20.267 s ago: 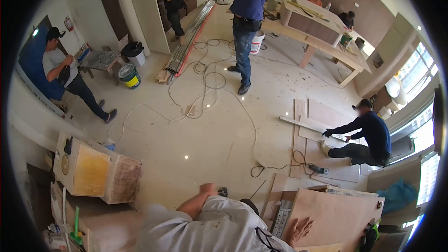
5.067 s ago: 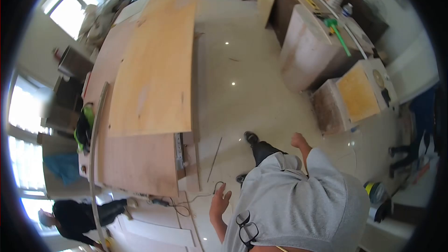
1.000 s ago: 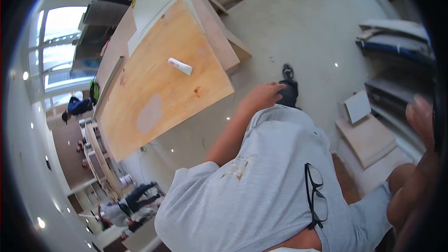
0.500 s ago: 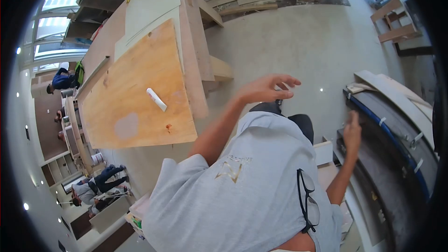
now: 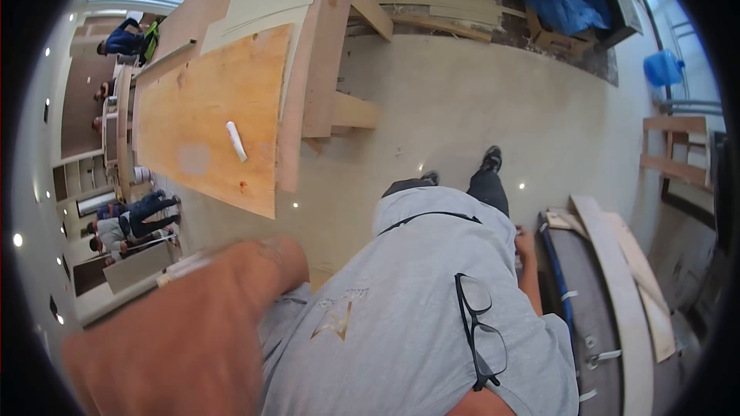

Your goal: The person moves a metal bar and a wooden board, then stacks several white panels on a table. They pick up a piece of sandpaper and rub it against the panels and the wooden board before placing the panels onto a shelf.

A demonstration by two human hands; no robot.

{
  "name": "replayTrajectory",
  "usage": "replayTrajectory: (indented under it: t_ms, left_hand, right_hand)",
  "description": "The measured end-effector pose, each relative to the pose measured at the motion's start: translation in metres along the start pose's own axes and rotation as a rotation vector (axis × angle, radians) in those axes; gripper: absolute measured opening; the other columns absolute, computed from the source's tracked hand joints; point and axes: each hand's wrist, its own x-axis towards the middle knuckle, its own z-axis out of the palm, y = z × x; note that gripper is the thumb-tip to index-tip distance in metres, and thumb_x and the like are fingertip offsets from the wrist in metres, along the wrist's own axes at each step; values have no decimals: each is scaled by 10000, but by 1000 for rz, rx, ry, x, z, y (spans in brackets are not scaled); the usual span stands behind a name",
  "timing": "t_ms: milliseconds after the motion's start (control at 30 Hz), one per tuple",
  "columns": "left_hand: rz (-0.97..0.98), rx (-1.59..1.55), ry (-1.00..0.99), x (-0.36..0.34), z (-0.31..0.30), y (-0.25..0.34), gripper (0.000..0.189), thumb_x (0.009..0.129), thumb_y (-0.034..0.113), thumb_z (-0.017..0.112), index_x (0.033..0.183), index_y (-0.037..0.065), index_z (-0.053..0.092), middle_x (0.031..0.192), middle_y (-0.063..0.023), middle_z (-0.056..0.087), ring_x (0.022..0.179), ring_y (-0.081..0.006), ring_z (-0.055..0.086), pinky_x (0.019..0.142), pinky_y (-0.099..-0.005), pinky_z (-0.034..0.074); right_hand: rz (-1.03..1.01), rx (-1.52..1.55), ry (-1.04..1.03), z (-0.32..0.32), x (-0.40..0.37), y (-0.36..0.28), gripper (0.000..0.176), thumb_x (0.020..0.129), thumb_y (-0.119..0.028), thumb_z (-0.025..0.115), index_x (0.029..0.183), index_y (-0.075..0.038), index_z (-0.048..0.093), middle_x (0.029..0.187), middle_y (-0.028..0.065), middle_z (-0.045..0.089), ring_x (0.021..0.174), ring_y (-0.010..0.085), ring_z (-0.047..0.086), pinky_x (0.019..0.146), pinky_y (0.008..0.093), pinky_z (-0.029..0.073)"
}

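My left arm is raised close to the camera and fills the lower left, smeared by motion. What seems to be my left hand (image 5: pixel 116 362) is at its near end, its fingers not showing. My right hand (image 5: pixel 526 243) hangs low beside my hip, by the edge of my grey shirt (image 5: pixel 401 293). Its fingers look curled, and whatever they may hold is hidden. Black-framed glasses (image 5: pixel 461 316) hang at the shirt's collar. On the plywood sheet (image 5: pixel 208 100) to my left lies a white tube (image 5: pixel 236 141), apart from both hands.
Stacked boards (image 5: pixel 628 300) and a grey panel with a blue edge (image 5: pixel 590 323) stand close on my right. Timber planks (image 5: pixel 439 11) and blue plastic (image 5: pixel 563 8) lie ahead. Several people work at the far left, including one person in grey (image 5: pixel 112 235).
My left arm has swung back and up towards the camera. My right hand has drawn in from the stacked panels to my hip. The view has shifted, and my shoes now show.
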Motion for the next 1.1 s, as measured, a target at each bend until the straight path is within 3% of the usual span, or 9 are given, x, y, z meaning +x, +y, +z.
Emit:
replayTrajectory:
  t_ms: [67,100,233,333,567,667,833,967,1100]
  left_hand:
    - [1,152,-41,17,-5,-32,173,855,116,616,866,-48,671,885,-98,624,768,-177,615,798,-346,531]
    - [4,228,-61,26,-8,-48,143,813,72,632,842,-68,643,834,-65,607,738,-153,599,771,-308,530]
    - [-44,439,-377,51,-33,-79,270,795,138,679,912,-103,657,816,-65,607,713,-133,595,760,-270,526]
    - [-317,623,-321,57,-33,-88,381,802,213,689,979,-123,664,840,-76,625,709,-132,599,760,-269,521]
    - [-617,734,-18,53,-50,-88,390,947,301,527,977,-26,737,930,-98,692,779,-201,651,853,-451,511]
    - [-740,753,129,47,-56,-94,450,1010,339,458,976,15,768,969,-107,720,809,-231,673,892,-529,506]
    - [-877,722,290,26,-60,-99,559,1060,422,386,975,44,789,1024,-107,736,883,-271,683,928,-628,485]
    - [-851,675,370,7,-61,-94,690,1042,548,361,953,-10,757,1066,-148,705,918,-285,654,945,-705,443]
    - [-829,677,407,-10,-70,-77,636,1040,526,382,999,27,774,1058,-139,723,1022,-314,665,968,-700,434]
  right_hand:
    - [-46,265,110,-72,15,-55,443,868,-85,536,1310,-113,541,874,84,608,740,191,608,568,340,523]
    - [-110,268,130,-112,34,-71,459,877,-102,527,1336,-106,512,947,92,621,787,202,620,597,354,532]
    - [-300,344,251,-205,36,-148,452,886,-104,523,1337,-85,508,1007,87,632,826,200,633,627,352,545]
    - [-317,317,262,-243,54,-156,424,890,-103,524,1313,-91,528,986,87,635,810,203,637,634,386,556]
    - [14,140,-27,-206,112,-89,402,871,-70,543,1272,-98,554,933,104,641,680,213,616,606,407,545]
    - [39,17,-142,-182,118,-84,418,839,-71,546,1256,-105,547,882,96,638,669,244,644,558,431,546]
    - [-100,-15,-204,-170,166,-86,436,832,-44,568,1264,-95,553,875,89,644,663,221,659,536,395,542]
    - [-97,38,-140,-191,158,-159,414,847,-22,602,1256,5,545,898,135,681,695,227,665,602,386,565]
    - [-252,73,-53,-217,178,-206,394,876,-44,594,1256,21,515,850,124,671,646,218,662,543,346,572]
